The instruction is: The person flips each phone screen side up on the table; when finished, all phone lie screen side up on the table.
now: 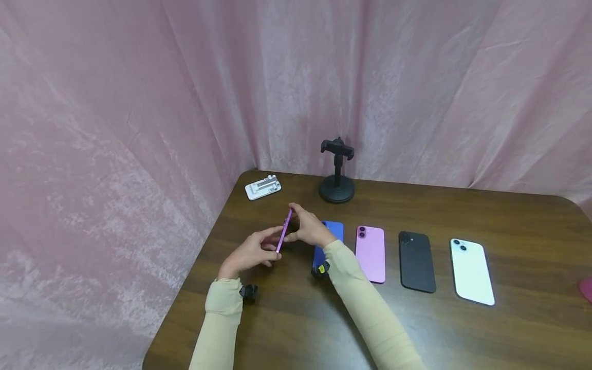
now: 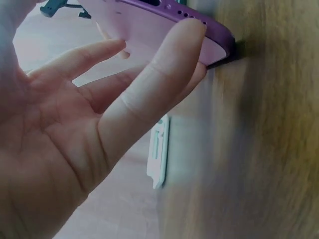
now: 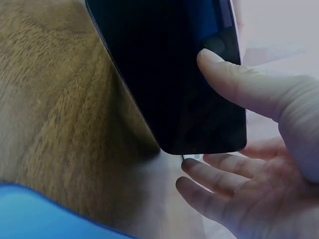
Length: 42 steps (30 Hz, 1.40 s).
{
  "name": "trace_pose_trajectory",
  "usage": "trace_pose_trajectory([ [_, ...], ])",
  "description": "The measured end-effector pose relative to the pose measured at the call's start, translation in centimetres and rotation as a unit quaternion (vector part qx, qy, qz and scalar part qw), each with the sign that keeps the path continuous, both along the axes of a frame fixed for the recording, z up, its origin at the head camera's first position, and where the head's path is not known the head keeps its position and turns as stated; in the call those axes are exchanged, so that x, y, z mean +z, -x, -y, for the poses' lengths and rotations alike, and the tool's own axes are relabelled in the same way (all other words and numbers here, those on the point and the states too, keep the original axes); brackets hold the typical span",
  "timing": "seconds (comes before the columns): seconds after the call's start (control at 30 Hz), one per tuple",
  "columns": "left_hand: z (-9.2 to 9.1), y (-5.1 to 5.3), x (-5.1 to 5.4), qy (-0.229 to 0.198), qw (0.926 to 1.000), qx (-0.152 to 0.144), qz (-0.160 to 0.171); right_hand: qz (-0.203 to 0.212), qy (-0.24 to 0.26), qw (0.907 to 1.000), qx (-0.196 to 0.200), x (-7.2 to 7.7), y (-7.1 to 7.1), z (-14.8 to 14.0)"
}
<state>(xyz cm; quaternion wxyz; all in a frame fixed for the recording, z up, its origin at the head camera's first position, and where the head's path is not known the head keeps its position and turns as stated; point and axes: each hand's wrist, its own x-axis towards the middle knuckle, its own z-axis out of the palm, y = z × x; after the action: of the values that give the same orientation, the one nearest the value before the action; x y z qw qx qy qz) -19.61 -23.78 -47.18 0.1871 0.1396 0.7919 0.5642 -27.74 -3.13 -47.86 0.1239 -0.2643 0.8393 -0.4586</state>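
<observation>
Purple phone (image 1: pixel 284 230), held edge-up: left hand (image 1: pixel 251 253) pinches near end; right hand (image 1: pixel 312 228) grips far end, thumb on screen (image 3: pixel 154 84).

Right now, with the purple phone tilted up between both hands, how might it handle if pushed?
The purple phone is probably stiff: its visible edge runs straight. Its dark screen shows reflections, so it may be slippery and somewhat fragile. Thin and held on edge, it would likely topple flat without the left hand and right hand.
</observation>
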Motion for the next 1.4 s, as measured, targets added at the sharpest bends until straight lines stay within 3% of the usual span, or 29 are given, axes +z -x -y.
trace_pose_trajectory([
  [0.17,0.1,0.0,0.5,0.001,1.0,-0.002,0.0,0.004,-0.006,1.0,-0.001,0.0,0.1,0.1],
  [0.43,-0.1,-0.1,0.2,-0.015,0.9999,-0.002,-0.005,0.021,0.003,0.9997,-0.011,-0.4,-0.1,0.3],
  [1.03,-0.4,-0.1,0.3,-0.034,0.9991,0.02,0.018,-0.001,-0.046,0.9989,-0.005,-0.9,-0.1,0.3],
  [1.4,-0.5,-0.3,0.7,-0.002,0.9996,0.025,0.009,-0.017,-0.086,0.9961,-0.008,-1.2,-0.5,0.4],
])
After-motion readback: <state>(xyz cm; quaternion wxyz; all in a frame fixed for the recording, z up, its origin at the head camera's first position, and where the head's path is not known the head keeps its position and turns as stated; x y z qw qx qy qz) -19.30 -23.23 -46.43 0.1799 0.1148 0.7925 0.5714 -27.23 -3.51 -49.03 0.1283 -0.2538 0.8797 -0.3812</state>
